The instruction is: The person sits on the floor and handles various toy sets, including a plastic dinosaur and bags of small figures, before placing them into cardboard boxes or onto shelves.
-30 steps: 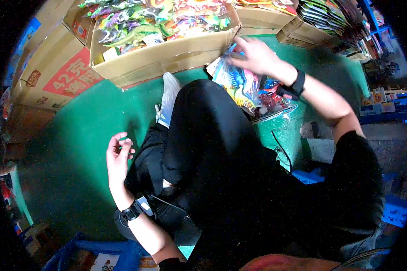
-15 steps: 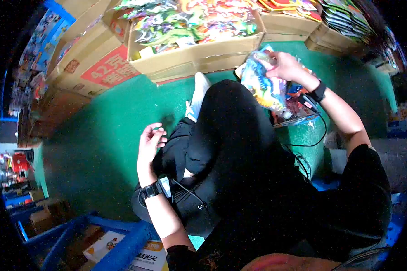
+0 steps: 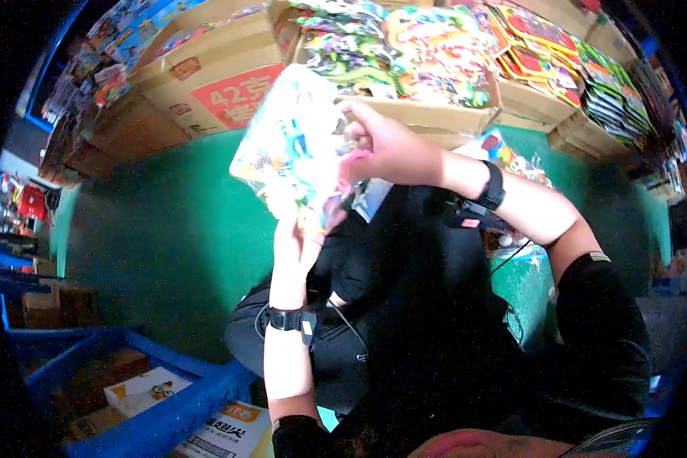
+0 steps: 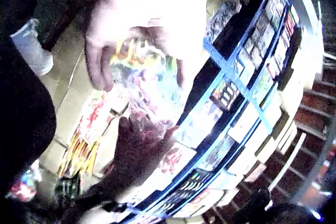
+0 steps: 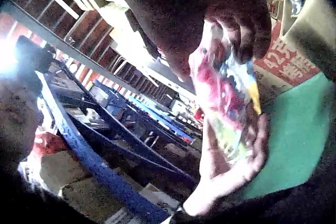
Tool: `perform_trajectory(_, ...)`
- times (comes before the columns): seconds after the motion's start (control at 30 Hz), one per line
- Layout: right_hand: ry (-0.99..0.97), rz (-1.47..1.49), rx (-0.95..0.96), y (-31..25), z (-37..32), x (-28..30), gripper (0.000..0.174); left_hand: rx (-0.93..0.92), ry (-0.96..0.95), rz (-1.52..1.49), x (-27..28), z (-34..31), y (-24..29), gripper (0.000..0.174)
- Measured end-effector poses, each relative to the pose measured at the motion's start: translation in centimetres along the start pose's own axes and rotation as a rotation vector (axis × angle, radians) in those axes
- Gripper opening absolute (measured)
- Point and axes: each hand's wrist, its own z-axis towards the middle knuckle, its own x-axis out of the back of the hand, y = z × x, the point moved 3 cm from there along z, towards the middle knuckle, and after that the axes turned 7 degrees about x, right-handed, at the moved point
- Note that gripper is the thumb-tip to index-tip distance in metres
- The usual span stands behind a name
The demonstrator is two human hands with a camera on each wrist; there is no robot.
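A clear plastic bag of colourful toys (image 3: 294, 141) is held up in front of the person, washed out by glare in the head view. The left hand (image 3: 296, 248) grips its lower end from below, fingers and thumb around it, as the right wrist view also shows. With curled fingers, the right hand (image 3: 397, 149) holds the bag's right side. Pink, blue, white and yellow parts show through the plastic (image 5: 223, 90) between the two hands. In the left wrist view the left hand (image 4: 149, 19) is above the bag and the shadowed right hand (image 4: 139, 148) below it.
Open cardboard boxes (image 3: 435, 118) full of bagged toys line the far side. More bagged toys (image 3: 523, 164) lie on the green floor (image 3: 168, 198) right of the knee. A blue frame (image 3: 221, 385) with printed boxes stands at lower left. Cables hang by both wrists.
The right hand has lifted the bag of toys from the floor at right and brought it left to the middle. The left hand has moved up and now grips the bag too. The view has swung right.
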Motion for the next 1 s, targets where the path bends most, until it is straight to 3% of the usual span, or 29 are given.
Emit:
perform_trajectory(0.03, -0.023, -0.242, -0.015, 0.2, 1.0, 0.4, 0.044, -0.059, 0.053, -0.048, 1.2, -0.1, 1.1, 0.055)
perform_trajectory(0.07, -0.040, -0.278, -0.034, 1.6, 2.3, 1.2, 0.034, -0.062, 0.025, -0.145, 2.4, -0.1, 1.7, 0.047)
perform_trajectory(0.1, 0.072, -0.376, 0.009, 2.4, 3.5, 2.5, 0.030, -0.151, 0.091, -0.116, 3.7, -0.1, 2.3, 0.043)
perform_trajectory(0.13, 0.139, -0.607, 0.081, 6.1, 5.3, 5.3, 0.037, -0.236, 0.160, -0.091, 4.4, -0.2, 3.1, 0.039)
perform_trajectory(0.17, 0.146, -0.735, -0.074, 7.1, 6.3, 7.7, 0.043, -0.244, 0.204, -0.118, 4.8, -0.5, 3.8, 0.033)
perform_trajectory(0.2, 0.162, -0.947, -0.014, 9.1, 7.5, 10.3, 0.048, -0.308, 0.247, -0.139, 4.6, -0.9, 4.4, 0.027)
perform_trajectory(0.23, 0.084, -1.110, -0.103, 11.8, 8.3, 12.8, 0.050, -0.299, 0.241, -0.183, 5.3, -1.0, 5.1, 0.026)
perform_trajectory(0.27, -0.054, -1.132, -0.204, 13.0, 8.6, 14.1, 0.052, -0.292, 0.234, -0.225, 6.4, -1.1, 5.8, 0.025)
perform_trajectory(0.3, -0.099, -1.053, -0.258, 17.6, 8.9, 16.6, 0.059, -0.273, 0.221, -0.265, 6.7, -1.2, 6.4, 0.023)
perform_trajectory(0.33, -0.126, -1.043, -0.174, 17.5, 8.5, 17.0, 0.069, -0.298, 0.221, -0.265, 6.1, -1.2, 6.6, 0.023)
perform_trajectory(0.47, -0.153, -1.283, -0.346, 17.3, 10.1, 15.5, 0.082, -0.338, 0.336, -0.256, 6.3, -1.3, 6.7, 0.024)
perform_trajectory(0.53, -0.227, -1.346, -0.267, 16.7, 10.9, 15.1, 0.069, -0.279, 0.301, -0.239, 6.6, -1.3, 6.6, 0.025)
perform_trajectory(0.6, -0.170, -1.436, -0.232, 14.8, 11.6, 14.8, 0.064, -0.268, 0.306, -0.238, 5.8, -1.4, 6.7, 0.025)
perform_trajectory(0.73, 0.064, -1.310, 0.031, 8.6, 11.3, 13.0, 0.060, -0.323, 0.486, -0.155, 6.6, -2.2, 7.2, 0.025)
perform_trajectory(0.77, 0.065, -1.306, 0.049, 7.4, 11.4, 12.3, 0.060, -0.340, 0.485, -0.151, 6.8, -2.4, 7.4, 0.025)
perform_trajectory(0.87, 0.171, -1.322, 0.388, 2.5, 11.8, 9.7, 0.064, -0.453, 0.535, -0.234, 7.7, -3.0, 8.0, 0.022)
perform_trajectory(1.0, 0.185, -1.271, 0.554, -1.0, 15.7, 7.8, 0.063, -0.456, 0.531, -0.280, 7.6, -3.3, 8.1, 0.025)
